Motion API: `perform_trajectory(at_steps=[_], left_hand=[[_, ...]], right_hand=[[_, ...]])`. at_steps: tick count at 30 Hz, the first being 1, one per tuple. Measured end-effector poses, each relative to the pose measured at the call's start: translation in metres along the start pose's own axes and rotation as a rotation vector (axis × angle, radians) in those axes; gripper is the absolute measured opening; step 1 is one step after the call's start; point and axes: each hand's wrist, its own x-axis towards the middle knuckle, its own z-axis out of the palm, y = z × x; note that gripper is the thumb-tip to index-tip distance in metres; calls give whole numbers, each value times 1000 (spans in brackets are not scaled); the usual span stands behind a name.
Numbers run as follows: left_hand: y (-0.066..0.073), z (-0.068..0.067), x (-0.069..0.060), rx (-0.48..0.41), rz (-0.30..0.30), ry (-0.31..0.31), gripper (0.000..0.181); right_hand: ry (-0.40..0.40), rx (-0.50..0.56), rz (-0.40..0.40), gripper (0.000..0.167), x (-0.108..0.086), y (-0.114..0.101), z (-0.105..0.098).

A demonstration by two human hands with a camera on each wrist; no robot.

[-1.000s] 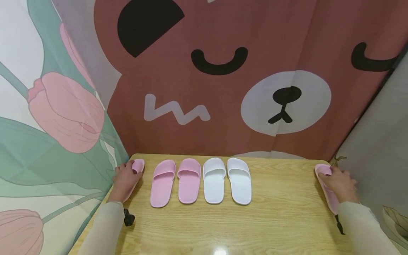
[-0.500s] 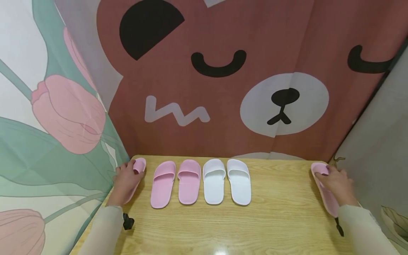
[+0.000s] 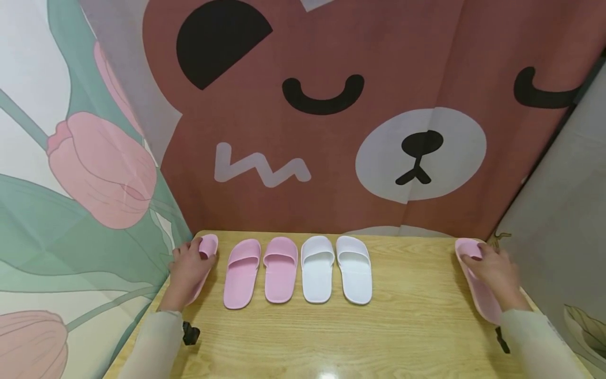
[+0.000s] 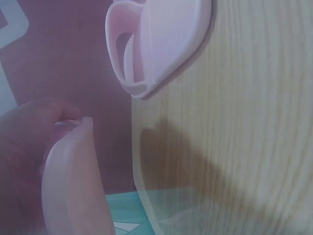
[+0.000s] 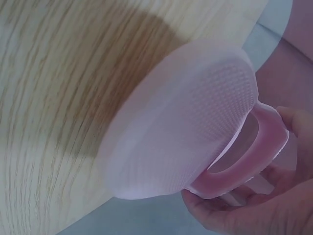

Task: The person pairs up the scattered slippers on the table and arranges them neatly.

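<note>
My left hand (image 3: pixel 186 271) grips a pink slipper (image 3: pixel 208 246) near the table's back left corner, mostly covering it. In the left wrist view, this slipper (image 4: pixel 73 186) is tilted on edge, and a shadow falls on the wood beside it. On the far right, my right hand (image 3: pixel 497 273) holds another pink slipper (image 3: pixel 483 295), tilted, by its strap end. The right wrist view shows its dimpled footbed (image 5: pixel 195 127), with fingers and thumb around the strap. Between the hands stand a pair of pink slippers (image 3: pixel 281 276) and a pair of white slippers (image 3: pixel 317 276), toes toward the back.
The wooden table (image 3: pixel 412 321) ends at a curtain with a bear face (image 3: pixel 331 158). A tulip-print curtain (image 3: pixel 99 168) borders the left side, a pale grey one (image 3: pixel 558 210) the right. A small black object (image 3: pixel 191 333) hangs by the left wrist.
My right hand has moved a little to the left, bringing its pink slipper inward from the right edge. The left hand has barely shifted. The slippers in the middle row have not moved.
</note>
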Motion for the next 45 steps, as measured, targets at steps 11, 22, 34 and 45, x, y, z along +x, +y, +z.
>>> perform_trajectory(at_steps=[11, 22, 34, 45], left_hand=[[11, -5, -7, 29, 20, 29, 72], [15, -6, -11, 33, 25, 55, 73], [30, -10, -18, 32, 54, 76, 72], [38, -7, -22, 37, 90, 124, 69]], right_hand=[[-26, 29, 16, 90, -8, -15, 0], [-36, 43, 7, 91, -12, -25, 1], [-3, 38, -21, 89, -18, -37, 4], [-9, 66, -4, 91, -23, -45, 6]])
